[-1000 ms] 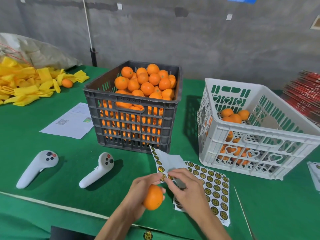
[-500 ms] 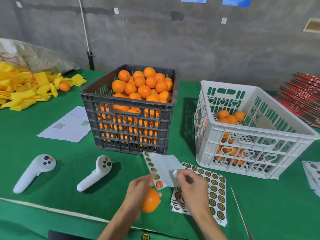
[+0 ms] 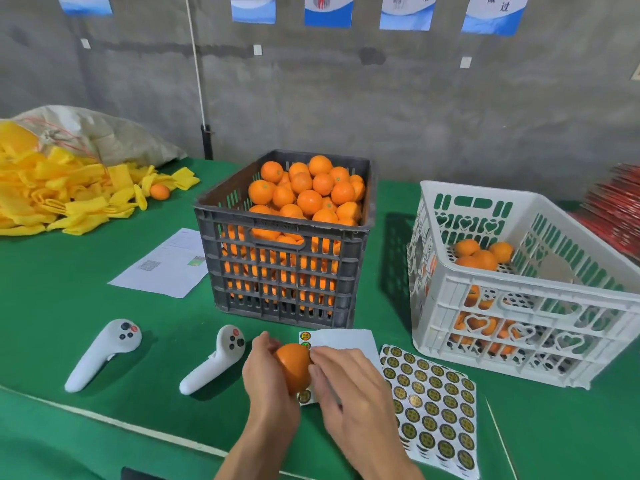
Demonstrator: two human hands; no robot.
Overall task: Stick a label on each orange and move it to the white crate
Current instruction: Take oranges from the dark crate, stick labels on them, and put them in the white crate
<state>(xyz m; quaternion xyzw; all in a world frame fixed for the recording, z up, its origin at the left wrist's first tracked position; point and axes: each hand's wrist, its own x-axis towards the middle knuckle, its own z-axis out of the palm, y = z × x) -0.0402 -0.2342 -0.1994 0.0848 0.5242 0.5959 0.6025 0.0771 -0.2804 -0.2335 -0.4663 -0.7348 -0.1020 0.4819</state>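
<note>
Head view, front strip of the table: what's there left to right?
Left white controller → right white controller → left hand gripping the orange → right hand → sticker sheet.

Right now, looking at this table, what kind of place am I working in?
Probably a small fruit packing or sorting room. A dark crate heaped with oranges stands beside a white crate holding a few, sheets of round labels lie on the green table, and the wall behind is bare concrete.
</note>
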